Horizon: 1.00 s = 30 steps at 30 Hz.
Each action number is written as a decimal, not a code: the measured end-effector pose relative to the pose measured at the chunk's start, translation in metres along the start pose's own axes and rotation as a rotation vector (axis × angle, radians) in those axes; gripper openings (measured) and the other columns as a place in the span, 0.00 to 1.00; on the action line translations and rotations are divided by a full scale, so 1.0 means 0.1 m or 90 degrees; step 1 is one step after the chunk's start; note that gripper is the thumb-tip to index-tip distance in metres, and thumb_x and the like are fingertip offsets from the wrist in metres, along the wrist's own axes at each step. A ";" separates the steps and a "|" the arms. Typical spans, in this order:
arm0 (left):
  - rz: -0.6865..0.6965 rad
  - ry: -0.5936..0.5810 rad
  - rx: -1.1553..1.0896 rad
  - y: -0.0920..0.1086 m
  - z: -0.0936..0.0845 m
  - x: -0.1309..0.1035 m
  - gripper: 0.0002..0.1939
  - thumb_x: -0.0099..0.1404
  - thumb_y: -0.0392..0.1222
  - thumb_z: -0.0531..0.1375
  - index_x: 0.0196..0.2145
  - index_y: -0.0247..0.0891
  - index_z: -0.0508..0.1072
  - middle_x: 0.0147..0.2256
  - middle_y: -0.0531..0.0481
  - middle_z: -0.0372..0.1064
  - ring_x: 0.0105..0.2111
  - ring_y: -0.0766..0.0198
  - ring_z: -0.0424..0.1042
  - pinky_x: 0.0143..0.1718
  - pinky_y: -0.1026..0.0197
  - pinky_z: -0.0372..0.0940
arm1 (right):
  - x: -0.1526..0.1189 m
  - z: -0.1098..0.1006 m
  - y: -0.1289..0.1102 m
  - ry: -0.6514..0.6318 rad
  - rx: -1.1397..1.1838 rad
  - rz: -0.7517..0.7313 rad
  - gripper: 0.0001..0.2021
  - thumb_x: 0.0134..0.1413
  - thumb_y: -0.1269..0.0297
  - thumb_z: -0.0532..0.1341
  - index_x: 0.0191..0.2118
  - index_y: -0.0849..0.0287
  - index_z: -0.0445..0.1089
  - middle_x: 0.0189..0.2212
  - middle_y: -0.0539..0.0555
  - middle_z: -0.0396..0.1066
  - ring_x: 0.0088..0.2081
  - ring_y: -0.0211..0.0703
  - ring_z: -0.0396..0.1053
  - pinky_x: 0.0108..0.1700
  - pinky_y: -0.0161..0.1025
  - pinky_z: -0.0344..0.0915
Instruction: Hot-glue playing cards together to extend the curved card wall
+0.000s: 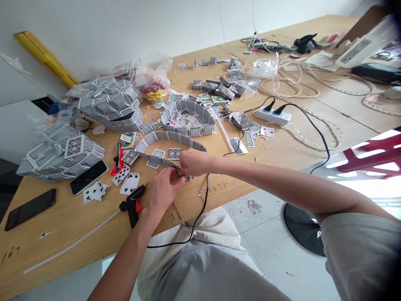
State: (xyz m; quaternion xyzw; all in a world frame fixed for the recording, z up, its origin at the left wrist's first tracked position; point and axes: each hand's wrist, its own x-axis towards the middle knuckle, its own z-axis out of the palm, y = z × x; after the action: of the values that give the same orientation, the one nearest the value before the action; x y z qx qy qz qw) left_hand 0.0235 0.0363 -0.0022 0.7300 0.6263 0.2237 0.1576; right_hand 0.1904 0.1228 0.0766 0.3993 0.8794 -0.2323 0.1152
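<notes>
A curved strip of joined playing cards [171, 136] stands on edge on the table, bending round in an open loop. At its near end my left hand [164, 187] pinches the strip between thumb and fingers. My right hand [194, 162] is closed on the same end, just to the right, its fingertips partly hidden. Loose cards [174, 154] lie inside the loop. Left of my left hand rests a black glue gun [134, 203] with an orange trigger and a white glue stick. Behind the strip sits a closed ring of cards [197, 130] with loose cards in it.
Boxes built from cards [109, 104] stand at the left. Two phones [31, 209], a red utility knife [117, 159] and loose cards [130, 183] lie nearby. A black cable [205, 196] crosses the front edge. A power strip [272, 116] and coiled cord are at the right.
</notes>
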 end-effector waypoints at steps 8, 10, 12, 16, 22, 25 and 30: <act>-0.025 0.013 0.076 -0.02 0.09 -0.08 0.10 0.67 0.45 0.71 0.42 0.40 0.77 0.42 0.46 0.78 0.44 0.51 0.78 0.45 0.55 0.69 | -0.02 0.01 0.02 0.016 -0.007 -0.014 0.12 0.62 0.68 0.64 0.42 0.67 0.85 0.42 0.67 0.84 0.42 0.52 0.81 0.37 0.38 0.65; -0.040 0.012 0.083 0.02 0.10 -0.07 0.10 0.66 0.45 0.71 0.40 0.40 0.76 0.41 0.46 0.78 0.44 0.51 0.78 0.46 0.55 0.70 | -0.02 0.02 0.03 0.019 -0.009 -0.017 0.12 0.62 0.69 0.63 0.43 0.68 0.85 0.43 0.67 0.84 0.43 0.52 0.81 0.37 0.38 0.65; -0.056 0.011 0.084 0.07 0.12 -0.06 0.10 0.65 0.43 0.71 0.39 0.40 0.75 0.40 0.45 0.77 0.44 0.51 0.78 0.46 0.54 0.70 | -0.02 0.03 0.02 0.023 -0.010 -0.019 0.13 0.61 0.69 0.63 0.44 0.69 0.84 0.43 0.68 0.84 0.43 0.52 0.81 0.37 0.38 0.65; -0.076 0.016 0.085 0.14 0.15 -0.04 0.11 0.64 0.41 0.71 0.39 0.40 0.73 0.41 0.45 0.76 0.44 0.51 0.78 0.46 0.55 0.70 | -0.01 0.05 0.01 0.023 -0.010 -0.018 0.12 0.61 0.70 0.63 0.44 0.69 0.84 0.42 0.68 0.84 0.43 0.52 0.81 0.36 0.38 0.64; -0.091 0.013 0.100 0.16 0.19 -0.03 0.12 0.63 0.40 0.70 0.39 0.40 0.71 0.42 0.44 0.76 0.45 0.50 0.78 0.46 0.54 0.71 | -0.03 0.04 0.00 0.022 -0.012 -0.024 0.12 0.61 0.70 0.63 0.44 0.70 0.83 0.43 0.69 0.84 0.44 0.53 0.81 0.36 0.38 0.64; -0.101 0.017 0.105 0.17 0.21 -0.02 0.12 0.62 0.40 0.70 0.38 0.41 0.70 0.41 0.44 0.75 0.44 0.49 0.77 0.46 0.53 0.71 | -0.04 0.03 0.00 0.018 -0.013 -0.025 0.12 0.61 0.70 0.62 0.43 0.70 0.84 0.43 0.69 0.84 0.43 0.52 0.81 0.35 0.39 0.63; -0.110 0.027 0.104 0.17 0.24 -0.02 0.14 0.61 0.41 0.71 0.37 0.42 0.68 0.41 0.46 0.74 0.44 0.50 0.77 0.47 0.53 0.70 | -0.05 0.03 0.00 0.018 -0.011 -0.025 0.13 0.61 0.70 0.62 0.43 0.69 0.84 0.43 0.69 0.84 0.42 0.52 0.80 0.35 0.39 0.62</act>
State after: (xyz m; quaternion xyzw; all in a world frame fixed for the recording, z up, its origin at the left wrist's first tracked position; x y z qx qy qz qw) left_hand 0.0507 0.0332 -0.0142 0.6787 0.7064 0.1725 0.1031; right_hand 0.1937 0.1187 0.0759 0.3839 0.8908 -0.2210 0.1013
